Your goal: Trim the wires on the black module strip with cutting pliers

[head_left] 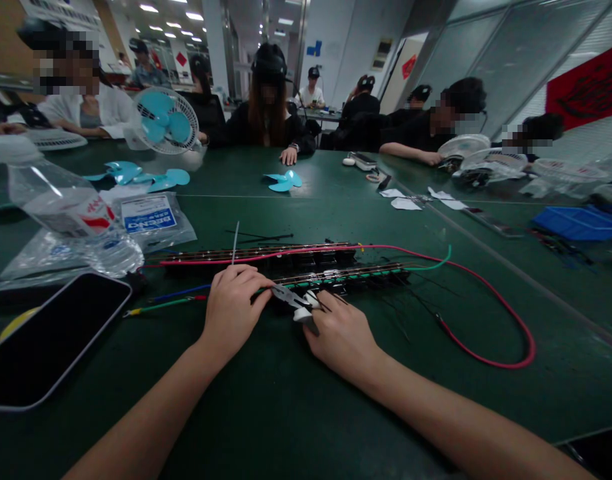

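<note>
In the head view my right hand (342, 331) is closed round pliers (312, 303) with pale handles, their grey jaws pointing left. My left hand (235, 308) has its thumb and fingers pinched together just left of the jaw tips; what it grips is hidden. Both hands are at the near one of two long dark strips (359, 272) with metal contacts, a green wire (426, 268) running along it. The far strip (221, 259) lies parallel behind, with a red wire (529, 333) along it that loops out right. A thin pale strip (235, 243) sticks up behind my left hand.
At left are a phone (56, 340), a water bottle (69, 210) and plastic bags (181, 227). Blue fan blades (285, 181) and a blue tray (579, 222) lie farther off. Black ties (259, 236) lie behind the strips. Several people sit across the green table (266, 413).
</note>
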`<state>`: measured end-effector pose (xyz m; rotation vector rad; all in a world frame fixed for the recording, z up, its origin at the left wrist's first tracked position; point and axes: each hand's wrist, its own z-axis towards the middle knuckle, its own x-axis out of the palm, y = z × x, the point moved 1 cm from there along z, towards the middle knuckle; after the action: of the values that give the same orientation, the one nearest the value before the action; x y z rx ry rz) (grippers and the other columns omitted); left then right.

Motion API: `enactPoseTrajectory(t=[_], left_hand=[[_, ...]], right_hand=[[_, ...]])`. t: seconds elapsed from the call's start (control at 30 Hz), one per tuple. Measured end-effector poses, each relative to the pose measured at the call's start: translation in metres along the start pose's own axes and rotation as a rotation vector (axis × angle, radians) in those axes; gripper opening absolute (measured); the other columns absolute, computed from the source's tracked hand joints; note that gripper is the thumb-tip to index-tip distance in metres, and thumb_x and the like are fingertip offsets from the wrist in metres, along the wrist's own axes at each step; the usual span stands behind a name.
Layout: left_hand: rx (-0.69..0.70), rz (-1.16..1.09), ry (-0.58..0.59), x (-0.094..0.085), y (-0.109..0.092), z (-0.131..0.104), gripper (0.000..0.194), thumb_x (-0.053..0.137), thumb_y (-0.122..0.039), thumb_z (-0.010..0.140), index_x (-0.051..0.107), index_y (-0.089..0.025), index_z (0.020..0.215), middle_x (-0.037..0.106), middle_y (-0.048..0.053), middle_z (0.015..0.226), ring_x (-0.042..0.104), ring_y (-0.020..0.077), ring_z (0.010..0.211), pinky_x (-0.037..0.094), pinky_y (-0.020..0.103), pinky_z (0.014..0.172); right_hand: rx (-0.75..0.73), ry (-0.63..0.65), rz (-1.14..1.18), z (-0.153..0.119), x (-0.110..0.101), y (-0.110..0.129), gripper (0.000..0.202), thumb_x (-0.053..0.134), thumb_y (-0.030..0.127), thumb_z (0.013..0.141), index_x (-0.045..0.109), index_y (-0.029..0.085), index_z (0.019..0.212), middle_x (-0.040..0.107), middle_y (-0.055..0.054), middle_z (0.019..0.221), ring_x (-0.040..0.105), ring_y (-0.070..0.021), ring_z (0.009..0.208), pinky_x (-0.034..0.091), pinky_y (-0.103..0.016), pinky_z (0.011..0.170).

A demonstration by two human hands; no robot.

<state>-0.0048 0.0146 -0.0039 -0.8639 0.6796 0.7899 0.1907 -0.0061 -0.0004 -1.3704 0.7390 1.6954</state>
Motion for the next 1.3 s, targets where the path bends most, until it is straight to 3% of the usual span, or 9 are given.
enactPoseTrajectory(t=[0.4, 0.87, 1.3], left_hand=[[-0.007, 0.003, -0.003, 0.0014, 0.0007, 0.0003, 0.008, 0.064, -0.022, 0.084, 0.071, -0.024, 0.088, 0.074, 0.002, 0.096, 0.057, 0.0282, 0.104, 0.04, 0.047, 0.089], [-0.007, 0.0, 0.002, 0.0015, 0.0013, 0.0005, 0.008, 0.064, -0.022, 0.084, 0.07, -0.023, 0.088, 0.074, 0.002, 0.096, 0.057, 0.0279, 0.104, 0.04, 0.047, 0.089], [-0.013, -0.002, 0.002, 0.0021, 0.0015, 0.0003, 0.009, 0.064, -0.021, 0.084, 0.071, -0.024, 0.089, 0.074, 0.002, 0.097, 0.057, 0.0286, 0.105, 0.04, 0.047, 0.089]], right_hand=[[0.01, 0.001, 0.022, 0.0017, 0.0, -0.0015, 0.016, 0.06, 0.027, 0.081, 0.069, 0.014, 0.081, 0.061, -0.016, 0.104, 0.051, -0.0295, 0.104, 0.043, -0.043, 0.086], [0.007, -0.009, 0.012, 0.0035, 0.0007, 0.0007, 0.017, 0.059, 0.027, 0.082, 0.069, 0.014, 0.083, 0.061, -0.016, 0.105, 0.05, -0.0301, 0.105, 0.042, -0.044, 0.088], [-0.008, -0.038, 0.002, 0.004, 0.0046, -0.0002, 0.016, 0.061, 0.027, 0.082, 0.069, 0.014, 0.076, 0.064, -0.012, 0.093, 0.057, -0.0237, 0.088, 0.046, -0.035, 0.074]])
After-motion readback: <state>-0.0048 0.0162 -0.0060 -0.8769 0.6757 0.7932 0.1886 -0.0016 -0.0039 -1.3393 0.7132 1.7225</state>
